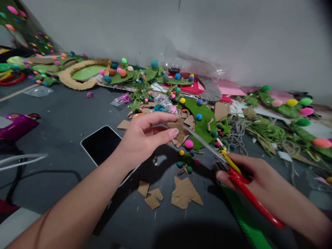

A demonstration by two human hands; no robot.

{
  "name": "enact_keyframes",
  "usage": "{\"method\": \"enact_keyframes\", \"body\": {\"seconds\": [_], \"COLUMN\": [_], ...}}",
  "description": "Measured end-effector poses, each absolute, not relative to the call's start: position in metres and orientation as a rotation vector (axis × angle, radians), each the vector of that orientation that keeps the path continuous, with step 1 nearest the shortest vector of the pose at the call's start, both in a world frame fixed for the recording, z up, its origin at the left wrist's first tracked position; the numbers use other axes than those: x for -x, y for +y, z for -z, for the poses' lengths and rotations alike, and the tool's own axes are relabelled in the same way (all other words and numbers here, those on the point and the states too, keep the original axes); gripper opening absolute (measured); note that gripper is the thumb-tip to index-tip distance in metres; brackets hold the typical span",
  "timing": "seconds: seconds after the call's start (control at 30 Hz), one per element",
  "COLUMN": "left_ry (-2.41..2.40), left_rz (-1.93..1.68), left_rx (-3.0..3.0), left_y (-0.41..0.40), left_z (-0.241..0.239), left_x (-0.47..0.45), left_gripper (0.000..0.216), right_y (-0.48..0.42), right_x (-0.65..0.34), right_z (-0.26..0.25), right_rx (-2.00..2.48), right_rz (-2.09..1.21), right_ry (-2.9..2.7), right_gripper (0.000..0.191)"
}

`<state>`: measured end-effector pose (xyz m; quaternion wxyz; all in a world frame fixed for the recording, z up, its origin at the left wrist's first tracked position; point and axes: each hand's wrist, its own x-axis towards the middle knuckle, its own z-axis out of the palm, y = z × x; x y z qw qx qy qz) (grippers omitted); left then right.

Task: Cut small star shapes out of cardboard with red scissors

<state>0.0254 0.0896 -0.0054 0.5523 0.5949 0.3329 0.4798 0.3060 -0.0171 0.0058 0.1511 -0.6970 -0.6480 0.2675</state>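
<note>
My left hand (141,138) pinches a small cut piece of brown cardboard (178,125) between thumb and fingers, above the middle of the table. In my right hand (261,174) is a pair of scissors (242,185) with red and yellow handles. Their long metal blades point up and left, with the tips at the cardboard's right edge; whether they touch it I cannot tell. Below my hands lie a larger star-like cardboard piece (185,193) and several small cardboard scraps (153,202). Small coloured pompoms (189,144) lie just beyond.
A phone (100,145) lies under my left forearm. Further left sits a purple device (15,126) with cables. Green wreath shapes (204,117) with pompoms, grey yarn (238,131), and pink paper (228,87) line the wall. A green strip (242,218) lies below my right hand.
</note>
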Motion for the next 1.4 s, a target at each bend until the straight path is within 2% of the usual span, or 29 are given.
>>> {"method": "enact_keyframes", "body": {"seconds": [0.13, 0.57, 1.4], "left_ry": [0.784, 0.780, 0.791], "left_rz": [-1.133, -1.149, -1.131], "left_rx": [-1.391, -1.334, -1.349], "left_y": [0.090, 0.087, 0.088], "left_z": [0.006, 0.002, 0.005], "left_x": [-0.025, -0.027, -0.025], "left_gripper": [0.025, 0.024, 0.026], "right_y": [-0.016, -0.015, -0.015], "right_x": [-0.305, -0.296, -0.296], "right_z": [-0.008, -0.007, -0.009], "right_rx": [2.045, 2.000, 2.035], "right_rz": [-0.924, -0.795, -0.796], "right_ry": [-1.888, -1.842, -1.807], "right_gripper": [0.051, 0.055, 0.061]}}
